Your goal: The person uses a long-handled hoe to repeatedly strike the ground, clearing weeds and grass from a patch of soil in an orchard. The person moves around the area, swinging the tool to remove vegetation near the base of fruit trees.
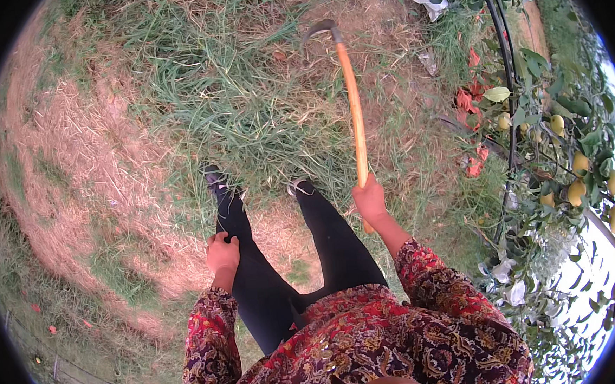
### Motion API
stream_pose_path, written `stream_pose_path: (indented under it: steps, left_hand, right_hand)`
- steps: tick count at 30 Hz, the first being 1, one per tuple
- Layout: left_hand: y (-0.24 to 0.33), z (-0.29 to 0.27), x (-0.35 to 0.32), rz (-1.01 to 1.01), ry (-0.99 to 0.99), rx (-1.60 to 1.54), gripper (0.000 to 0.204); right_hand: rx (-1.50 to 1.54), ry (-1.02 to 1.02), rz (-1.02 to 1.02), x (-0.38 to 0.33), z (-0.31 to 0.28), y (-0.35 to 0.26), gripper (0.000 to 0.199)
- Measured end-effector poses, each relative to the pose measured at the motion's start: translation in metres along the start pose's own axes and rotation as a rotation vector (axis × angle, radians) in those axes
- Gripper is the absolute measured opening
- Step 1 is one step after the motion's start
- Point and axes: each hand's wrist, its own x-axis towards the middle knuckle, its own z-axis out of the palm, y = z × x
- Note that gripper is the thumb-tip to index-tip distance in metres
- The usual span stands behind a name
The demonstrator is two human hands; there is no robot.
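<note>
Clearly, right hand [370,201] wrapped around orange-handled sickle [355,104], left hand [222,253] by leg [264,282], its grip unclear

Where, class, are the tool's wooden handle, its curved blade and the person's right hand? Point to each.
Wooden handle [355,111]: head view, middle of the shaft.
Curved blade [322,26]: head view, top of its bend.
Right hand [370,199]: head view, back of the hand.

Grassy orchard ground in bright daylight
Dry, straw-strewn soil [100,141] spreads along the left, with green grass [208,71] toward the upper middle; at right, leafy branches [575,106] bear yellowish fruit [576,192] beside dark curved tubing [506,60], reddish scraps [465,105] lie near it, pale sky [611,83] shows past the leaves, and thin posts [56,376] stand at lower left
</note>
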Motion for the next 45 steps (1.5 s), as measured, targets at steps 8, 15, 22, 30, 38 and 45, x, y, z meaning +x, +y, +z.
stream_pose_path:
  steps: [8,15,22,30,38,45]
  left_hand:
    - [0.002,-0.004,-0.003,-0.016,-0.02,-0.001,0.038]
    - [-0.002,-0.008,-0.004,-0.056,-0.027,-0.002,0.039]
    - [-0.008,-0.003,-0.003,-0.006,0.038,-0.047,0.038]
    - [-0.015,0.001,-0.049,0.209,0.142,-0.124,0.055]
    - [-0.033,-0.011,-0.129,0.415,0.137,-0.209,0.057]
    - [-0.033,0.003,-0.146,0.423,0.148,-0.188,0.052]
  right_hand:
    - [0.16,-0.645,-0.002,-0.092,0.118,-0.108,0.029]
    - [-0.089,-0.754,-0.051,-0.108,0.076,-0.101,0.035]
    - [0.031,-0.053,-0.104,-0.053,-0.021,-0.043,0.027]
    - [-0.213,-0.008,-0.153,-0.129,-0.145,0.064,0.025]
    - [-0.424,-0.008,-0.315,-0.105,-0.186,0.069,0.028]
    - [-0.349,0.102,-0.082,0.054,-0.221,0.007,0.032]
